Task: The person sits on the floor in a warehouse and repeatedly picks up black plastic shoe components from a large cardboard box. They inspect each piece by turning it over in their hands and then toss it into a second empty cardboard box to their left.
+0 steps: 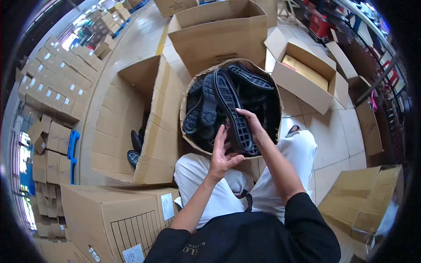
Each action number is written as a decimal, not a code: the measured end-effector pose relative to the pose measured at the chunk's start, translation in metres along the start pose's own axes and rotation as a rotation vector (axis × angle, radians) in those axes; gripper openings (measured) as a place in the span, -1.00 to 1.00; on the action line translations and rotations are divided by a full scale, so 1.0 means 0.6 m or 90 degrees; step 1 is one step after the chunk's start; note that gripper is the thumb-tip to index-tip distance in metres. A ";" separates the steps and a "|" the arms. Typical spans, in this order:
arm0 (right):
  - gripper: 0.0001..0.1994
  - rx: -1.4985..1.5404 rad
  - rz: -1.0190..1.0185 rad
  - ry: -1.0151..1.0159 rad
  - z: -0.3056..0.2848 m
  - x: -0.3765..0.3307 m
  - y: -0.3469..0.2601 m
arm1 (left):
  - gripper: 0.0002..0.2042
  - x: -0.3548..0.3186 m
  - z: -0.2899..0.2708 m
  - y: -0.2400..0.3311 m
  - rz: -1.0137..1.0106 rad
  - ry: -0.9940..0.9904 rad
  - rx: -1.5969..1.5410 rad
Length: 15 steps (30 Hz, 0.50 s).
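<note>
At the centre of the frame, the right hand (255, 125) has its fingers closed on a black shoe sole (234, 111), above a round cardboard bin (186, 98) of soles. The left hand (220, 153), fingers loosely open, touches its lower end. An open carton (160, 127) stands left.

The right hand (254, 125) covers part of the long black rubber shoe sole (234, 114) at centre frame. At mid-left, 2 dark shoes (135, 149) sit half hidden behind the large open brown cardboard box's flap (160, 127). Blurred stacked cartons (52, 87) at upper left are too small to tell apart.
</note>
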State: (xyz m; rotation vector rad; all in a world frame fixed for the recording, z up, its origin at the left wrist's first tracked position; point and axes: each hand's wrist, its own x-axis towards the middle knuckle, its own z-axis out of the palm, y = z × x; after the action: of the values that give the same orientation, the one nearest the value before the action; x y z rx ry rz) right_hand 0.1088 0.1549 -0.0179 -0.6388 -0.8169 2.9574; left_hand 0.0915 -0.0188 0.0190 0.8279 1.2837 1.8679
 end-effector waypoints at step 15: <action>-0.69 0.133 -0.324 -0.042 -0.046 0.016 -0.041 | -0.21 -0.036 0.021 0.000 0.039 -0.169 0.490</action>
State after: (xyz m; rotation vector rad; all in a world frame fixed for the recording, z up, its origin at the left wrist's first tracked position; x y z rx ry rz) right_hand 0.1083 0.1907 -0.0313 -0.2703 -0.5556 2.5554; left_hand 0.1135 -0.0304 0.0207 1.4596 1.8285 1.2175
